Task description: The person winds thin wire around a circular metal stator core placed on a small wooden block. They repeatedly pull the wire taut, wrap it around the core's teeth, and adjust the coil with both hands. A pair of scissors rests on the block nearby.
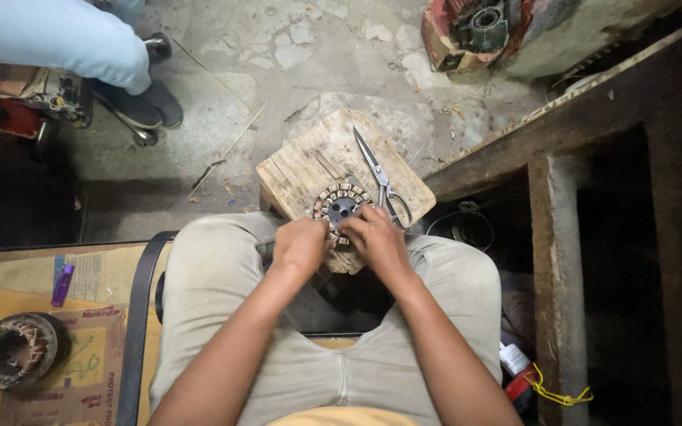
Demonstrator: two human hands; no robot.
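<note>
A round motor stator (341, 205) with slotted teeth and a dark metal hub lies on a worn wooden block (309, 162) in front of my knees. My left hand (300, 246) and my right hand (376, 237) both grip its near edge, fingers curled over the teeth. A pair of steel scissors (380, 180) rests on the block just right of the stator, blades pointing away from me. The near part of the stator is hidden under my fingers.
A wound coil ring (11, 351) and a purple lighter (62, 285) lie on cardboard at my left. Another person's leg and dark shoe (151, 102) stand at the far left. A rough wooden bench frame (558, 260) rises on the right. A red motor housing (471, 31) sits at the back.
</note>
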